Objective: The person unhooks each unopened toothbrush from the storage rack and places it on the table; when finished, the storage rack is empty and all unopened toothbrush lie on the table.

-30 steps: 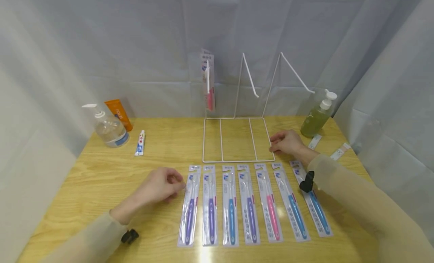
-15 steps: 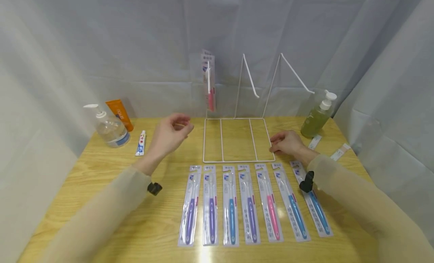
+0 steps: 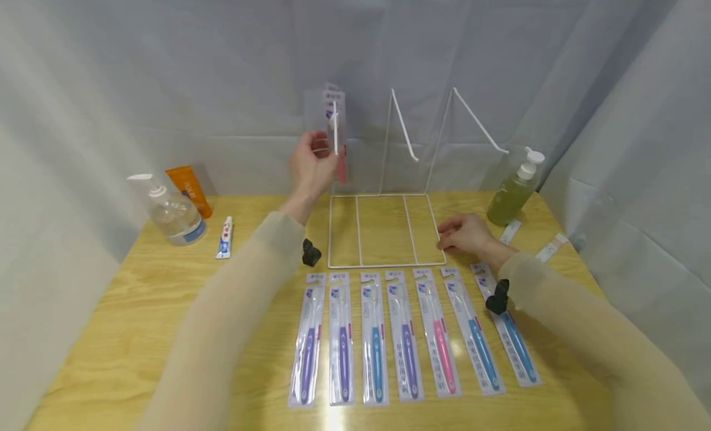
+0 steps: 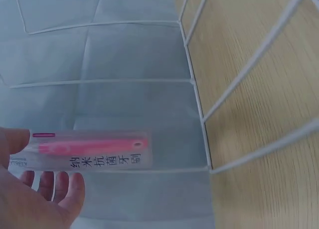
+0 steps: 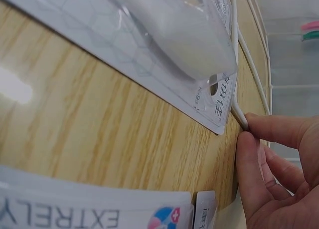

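Observation:
A packaged pink toothbrush (image 4: 94, 146) hangs on the left hook of a white wire rack (image 3: 387, 265); another card shows behind its top edge. My left hand (image 3: 312, 168) is at this package, thumb at one long edge and fingertips at the other, holding it across its width as the left wrist view shows. My right hand (image 3: 469, 236) pinches the right side wire of the rack's base between thumb and forefinger, seen close in the right wrist view. Several packaged toothbrushes (image 3: 374, 338), with purple, blue and pink handles, lie in a row before the rack.
At the left stand a clear pump bottle (image 3: 178, 218) and an orange tube (image 3: 190, 190), with a small toothpaste tube (image 3: 224, 238) lying beside them. A green pump bottle (image 3: 513, 193) and two small white sachets (image 3: 551, 247) are at the right. Grey curtains surround the wooden table (image 3: 139, 332).
My left hand has risen from beside the leftmost toothbrush on the table to the package hanging on the left hook. The right hand stays on the rack. The head view has shifted slightly.

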A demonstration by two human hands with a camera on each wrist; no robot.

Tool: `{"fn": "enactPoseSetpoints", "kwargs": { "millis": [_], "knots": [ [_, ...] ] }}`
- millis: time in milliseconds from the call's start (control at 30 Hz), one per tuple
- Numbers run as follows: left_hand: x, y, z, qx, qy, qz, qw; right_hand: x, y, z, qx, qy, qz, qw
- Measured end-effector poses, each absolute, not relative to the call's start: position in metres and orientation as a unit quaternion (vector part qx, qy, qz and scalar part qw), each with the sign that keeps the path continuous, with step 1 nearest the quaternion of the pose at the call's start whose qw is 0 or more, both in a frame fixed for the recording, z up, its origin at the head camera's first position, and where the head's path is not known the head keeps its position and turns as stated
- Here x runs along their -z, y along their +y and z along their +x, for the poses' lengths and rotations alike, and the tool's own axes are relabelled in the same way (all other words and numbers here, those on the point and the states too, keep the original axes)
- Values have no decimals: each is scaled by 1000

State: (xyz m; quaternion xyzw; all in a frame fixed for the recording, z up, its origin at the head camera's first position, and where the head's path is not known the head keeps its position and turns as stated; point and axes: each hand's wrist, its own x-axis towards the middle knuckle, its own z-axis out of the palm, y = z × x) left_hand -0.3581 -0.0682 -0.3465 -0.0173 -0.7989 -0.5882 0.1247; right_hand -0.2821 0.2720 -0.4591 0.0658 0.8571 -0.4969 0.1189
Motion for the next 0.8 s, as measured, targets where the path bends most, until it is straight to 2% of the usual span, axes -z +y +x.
{"fn": "enactPoseSetpoints", "kwargs": {
  "millis": [267,433,700,800],
  "knots": [
    [343,-56,-360,585,-800,8,132,460,269,-284,499,856,66,117],
    [339,-51,-356,578,-803,-34,145,459,268,-285,503,854,60,120],
    [330,-48,-339,574,-806,-107,99,458,265,-287,502,855,56,120],
    [336,-55,-325,584,-800,-127,54,459,265,-288,500,855,55,121]
  ]
}}
